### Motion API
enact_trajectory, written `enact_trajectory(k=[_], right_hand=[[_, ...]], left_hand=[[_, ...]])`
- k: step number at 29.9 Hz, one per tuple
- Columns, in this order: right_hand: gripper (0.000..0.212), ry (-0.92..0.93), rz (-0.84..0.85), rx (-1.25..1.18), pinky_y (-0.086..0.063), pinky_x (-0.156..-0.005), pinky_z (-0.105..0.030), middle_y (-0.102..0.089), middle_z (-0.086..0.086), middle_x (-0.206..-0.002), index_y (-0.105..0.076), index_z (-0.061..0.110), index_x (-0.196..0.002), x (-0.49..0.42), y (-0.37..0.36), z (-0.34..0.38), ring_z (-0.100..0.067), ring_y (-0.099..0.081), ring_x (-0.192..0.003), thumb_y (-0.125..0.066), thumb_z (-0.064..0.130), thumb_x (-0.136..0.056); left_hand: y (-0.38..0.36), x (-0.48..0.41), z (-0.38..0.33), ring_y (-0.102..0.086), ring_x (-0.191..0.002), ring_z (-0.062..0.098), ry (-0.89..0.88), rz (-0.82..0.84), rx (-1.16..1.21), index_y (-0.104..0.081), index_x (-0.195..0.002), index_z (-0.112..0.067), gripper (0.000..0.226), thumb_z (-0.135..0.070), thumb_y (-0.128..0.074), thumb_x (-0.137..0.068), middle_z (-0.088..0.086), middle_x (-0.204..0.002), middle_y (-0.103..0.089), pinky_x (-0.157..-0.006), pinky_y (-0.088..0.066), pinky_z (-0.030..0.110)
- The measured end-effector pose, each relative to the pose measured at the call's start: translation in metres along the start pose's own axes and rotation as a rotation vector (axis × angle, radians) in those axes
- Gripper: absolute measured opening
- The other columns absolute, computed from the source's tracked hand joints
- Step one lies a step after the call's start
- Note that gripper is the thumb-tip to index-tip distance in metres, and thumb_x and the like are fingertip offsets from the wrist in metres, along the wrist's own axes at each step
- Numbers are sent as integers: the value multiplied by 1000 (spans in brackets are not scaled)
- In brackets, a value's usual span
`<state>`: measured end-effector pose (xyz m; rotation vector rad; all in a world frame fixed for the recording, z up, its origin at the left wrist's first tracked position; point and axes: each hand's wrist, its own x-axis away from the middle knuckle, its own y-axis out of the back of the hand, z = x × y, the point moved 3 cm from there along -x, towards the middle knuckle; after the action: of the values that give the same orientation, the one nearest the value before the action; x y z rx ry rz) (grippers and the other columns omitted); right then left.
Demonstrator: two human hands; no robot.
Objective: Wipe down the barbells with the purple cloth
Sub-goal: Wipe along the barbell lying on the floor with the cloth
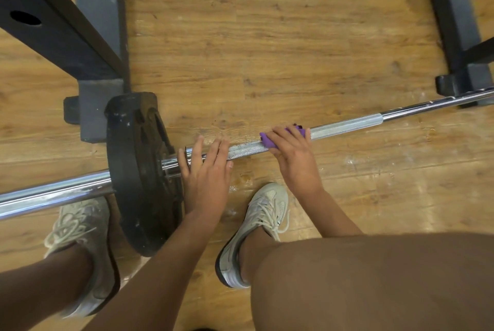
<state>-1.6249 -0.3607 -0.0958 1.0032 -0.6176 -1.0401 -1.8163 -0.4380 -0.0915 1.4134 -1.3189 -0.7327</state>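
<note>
In the head view the barbell (347, 127) lay on the scuffed wooden floor (267, 36), its long axis slanting from the person's near left up to the far right. A chipped black weight plate (139, 170) sat on its left sleeve. The right hand (294, 154) was curled over the shaft, clasping the purple cloth (268, 142) round the rough knurled steel. The left hand (205, 170) rested flat, fingers straight, on the bar just beside the plate. Rightward of the cloth ran more knurling, then smooth chrome. That stretch lay nearest the right hand, so a slide along the axis seemed likely next.
</note>
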Motion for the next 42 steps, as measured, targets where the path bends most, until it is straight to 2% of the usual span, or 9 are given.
enact_trajectory(k=[4,9,13,16,19,22,27,35,42], right_hand=[[36,82,73,49,-18,-120,-51,-59,0,-138,-62,19,-135,4,0,-8,-30,-43,-138,-59,11,-100],[31,-26,-62,-11,-24,-114,-43,-65,-1,-124,-68,13,-122,-4,7,-5,-29,-50,-125,-58,0,-97],[31,-25,-16,-57,-17,-122,-47,-62,-1,-133,-66,14,-129,5,-6,3,-30,-44,-138,-55,7,-101],[32,-29,6,-37,-14,-121,-40,-61,-2,-136,-66,16,-131,3,0,-4,-27,-45,-138,-54,15,-101],[28,-69,-44,-19,-27,-116,-44,-63,0,-127,-66,16,-125,-3,8,-12,-25,-51,-127,-54,13,-100],[32,-130,-74,0,-31,-113,-54,-62,3,-128,-65,17,-127,-4,7,-18,-26,-49,-127,-57,6,-98],[36,-36,-12,8,-13,-122,-44,-58,0,-140,-61,17,-135,9,1,-17,-29,-38,-143,-56,7,-101],[39,-128,-65,-10,-24,-119,-58,-59,-1,-138,-62,14,-134,10,-1,-12,-31,-41,-141,-58,2,-98],[42,-99,-42,-4,-21,-122,-51,-56,-5,-144,-58,13,-139,22,3,-14,-30,-39,-144,-60,6,-98]], left_hand=[[0,0,0,-27,-148,27,6,4,-7,-45,-149,-26,50,-36,-51,-100,-8,-150,-50,-121,-11,59],[6,-1,-3,-22,-151,26,29,46,-23,-41,-152,-27,49,-37,-42,-103,-9,-153,-47,-122,-8,61],[18,-11,-26,-3,-156,29,64,81,-72,-22,-160,-23,57,-43,-30,-106,-7,-165,-25,-112,17,65],[14,-24,-63,0,-156,25,-44,101,-20,-12,-161,-18,61,-40,-28,-107,-3,-168,-15,-115,19,58],[-1,-23,-50,2,-156,21,-62,171,25,-3,-162,-17,61,-38,-25,-108,-1,-169,-9,-118,16,54],[-13,-15,-34,-2,-156,19,-169,92,-25,-6,-162,-19,60,-36,-26,-108,-1,-169,-9,-119,16,49],[-20,-13,-42,-2,-156,20,-122,40,-30,-14,-161,-18,59,-38,-26,-107,-2,-169,-11,-118,19,51],[-23,-6,-42,-6,-156,20,-127,40,-50,-17,-161,-17,59,-37,-17,-105,-1,-168,-17,-122,6,57],[-20,4,-44,-2,-156,20,-132,35,-60,-14,-161,-17,64,-30,-35,-102,-1,-169,-12,-119,15,53]])
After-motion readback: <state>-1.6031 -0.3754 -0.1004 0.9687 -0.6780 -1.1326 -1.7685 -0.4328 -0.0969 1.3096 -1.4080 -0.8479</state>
